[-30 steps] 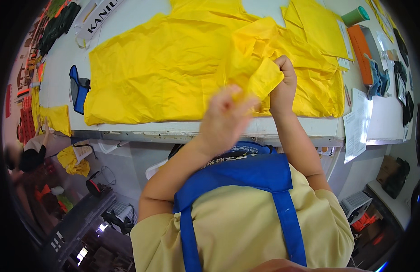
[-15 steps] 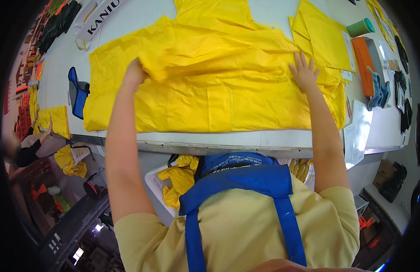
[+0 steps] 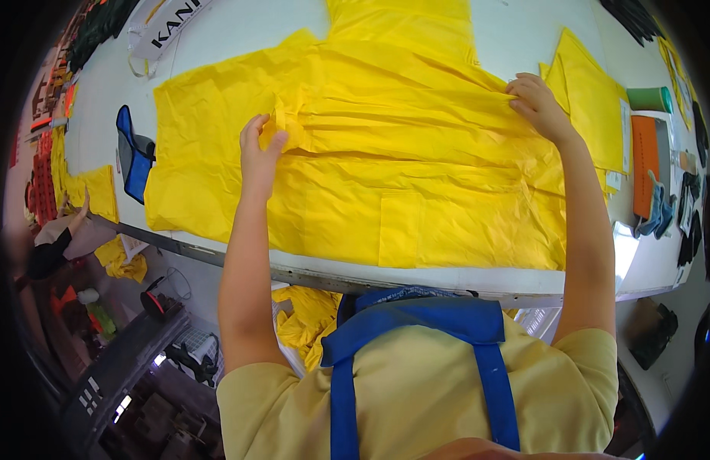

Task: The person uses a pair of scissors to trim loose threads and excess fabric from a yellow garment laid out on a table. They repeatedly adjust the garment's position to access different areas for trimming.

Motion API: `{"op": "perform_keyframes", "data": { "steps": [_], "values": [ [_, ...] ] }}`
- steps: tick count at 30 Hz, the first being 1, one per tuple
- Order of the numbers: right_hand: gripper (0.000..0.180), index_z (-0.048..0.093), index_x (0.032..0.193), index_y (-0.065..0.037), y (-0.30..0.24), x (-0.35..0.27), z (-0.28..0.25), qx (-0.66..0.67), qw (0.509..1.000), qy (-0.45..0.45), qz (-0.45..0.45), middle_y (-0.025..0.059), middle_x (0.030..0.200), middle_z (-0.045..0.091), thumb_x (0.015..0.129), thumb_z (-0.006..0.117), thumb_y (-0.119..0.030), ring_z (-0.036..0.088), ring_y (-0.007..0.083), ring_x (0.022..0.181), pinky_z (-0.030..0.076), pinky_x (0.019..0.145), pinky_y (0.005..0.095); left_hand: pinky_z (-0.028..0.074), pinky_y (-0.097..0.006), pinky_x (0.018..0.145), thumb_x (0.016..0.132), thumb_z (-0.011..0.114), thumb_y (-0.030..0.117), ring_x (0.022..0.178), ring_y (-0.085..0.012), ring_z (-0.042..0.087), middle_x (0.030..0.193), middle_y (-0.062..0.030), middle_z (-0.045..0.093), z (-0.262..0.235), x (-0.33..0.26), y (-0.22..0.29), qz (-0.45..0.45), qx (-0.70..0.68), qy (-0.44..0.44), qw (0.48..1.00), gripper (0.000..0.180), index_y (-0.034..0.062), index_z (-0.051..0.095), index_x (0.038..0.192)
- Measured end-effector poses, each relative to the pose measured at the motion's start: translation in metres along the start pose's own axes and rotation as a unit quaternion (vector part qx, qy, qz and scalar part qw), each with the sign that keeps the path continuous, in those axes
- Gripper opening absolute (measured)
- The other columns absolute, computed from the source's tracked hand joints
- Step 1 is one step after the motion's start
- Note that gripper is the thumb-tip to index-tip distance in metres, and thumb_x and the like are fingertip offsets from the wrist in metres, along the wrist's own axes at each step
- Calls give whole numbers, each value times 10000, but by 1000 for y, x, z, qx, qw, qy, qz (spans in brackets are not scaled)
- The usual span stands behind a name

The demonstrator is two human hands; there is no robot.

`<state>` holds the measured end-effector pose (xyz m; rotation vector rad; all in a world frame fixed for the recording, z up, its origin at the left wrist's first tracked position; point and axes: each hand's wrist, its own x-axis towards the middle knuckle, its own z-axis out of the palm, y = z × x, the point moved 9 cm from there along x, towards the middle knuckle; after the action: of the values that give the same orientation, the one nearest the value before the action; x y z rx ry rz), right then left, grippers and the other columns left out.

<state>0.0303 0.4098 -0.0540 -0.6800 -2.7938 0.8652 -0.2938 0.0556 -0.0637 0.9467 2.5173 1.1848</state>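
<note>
A large yellow garment (image 3: 347,176) of smooth, creased fabric lies spread over the table, with a square patch on its near part and a wide piece reaching to the far edge of view. Over its left half is my left hand (image 3: 261,157), thumb and fingers apart, beside a bunched-up bit of cloth. At the garment's far right edge, my right hand (image 3: 540,109) has its fingers closed on the fabric. Creases run across from there toward the left hand.
Folded yellow pieces (image 3: 592,107) lie at the right, near a green roll (image 3: 650,100) and an orange box (image 3: 644,165). A blue and grey item (image 3: 132,157) lies left of the garment. Another person's hand (image 3: 80,211) rests by yellow cloth at the far left. The white table's front edge (image 3: 355,285) is close to me.
My left hand has shifted right and opened, letting go of the cloth. My right hand, earlier flat and spread, has closed on the far right edge. The view has turned somewhat.
</note>
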Motion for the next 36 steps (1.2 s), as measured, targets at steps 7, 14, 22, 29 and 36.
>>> {"op": "perform_keyframes", "data": {
  "steps": [7, 14, 22, 29, 36],
  "values": [
    [279, 645, 836, -16, 63, 10, -11, -170, 972, 119, 112, 162, 936, 590, 876, 595, -288, 544, 333, 900, 456, 803, 394, 451, -282, 746, 885, 609, 232, 789, -200, 572, 841, -82, 604, -2, 35, -44, -86, -38, -86, 992, 251, -10, 620, 953],
    [337, 612, 834, -50, 55, 7, 31, -278, 905, 233, 222, 133, 877, 591, 881, 565, -380, 546, 334, 859, 450, 731, 430, 472, -328, 753, 898, 578, 291, 860, -245, 626, 872, -143, 662, 5, 74, -19, -64, 144, -110, 981, 321, 10, 629, 1044],
    [263, 575, 835, -41, 63, 2, 34, -240, 909, 279, 195, 144, 856, 589, 884, 583, -299, 536, 338, 836, 438, 719, 421, 480, -380, 723, 895, 553, 252, 800, -311, 622, 868, -134, 657, 26, 136, -14, 53, 63, 56, 995, 210, 64, 605, 973],
    [238, 558, 992, -25, 73, 10, 32, -154, 957, 164, 185, 167, 950, 597, 852, 608, -211, 544, 353, 912, 442, 801, 421, 460, -379, 765, 836, 618, 212, 886, -266, 605, 946, -70, 651, 71, 161, 12, 187, 276, -22, 942, 301, 171, 532, 1121],
    [394, 521, 1144, -9, 52, 25, 11, -179, 951, -136, 211, 204, 1096, 577, 768, 616, -80, 543, 373, 1015, 447, 874, 396, 446, -376, 765, 773, 634, 159, 915, -271, 581, 972, -58, 620, 104, 193, 17, 109, 508, -363, 773, 212, 129, 569, 973]
  ]
}}
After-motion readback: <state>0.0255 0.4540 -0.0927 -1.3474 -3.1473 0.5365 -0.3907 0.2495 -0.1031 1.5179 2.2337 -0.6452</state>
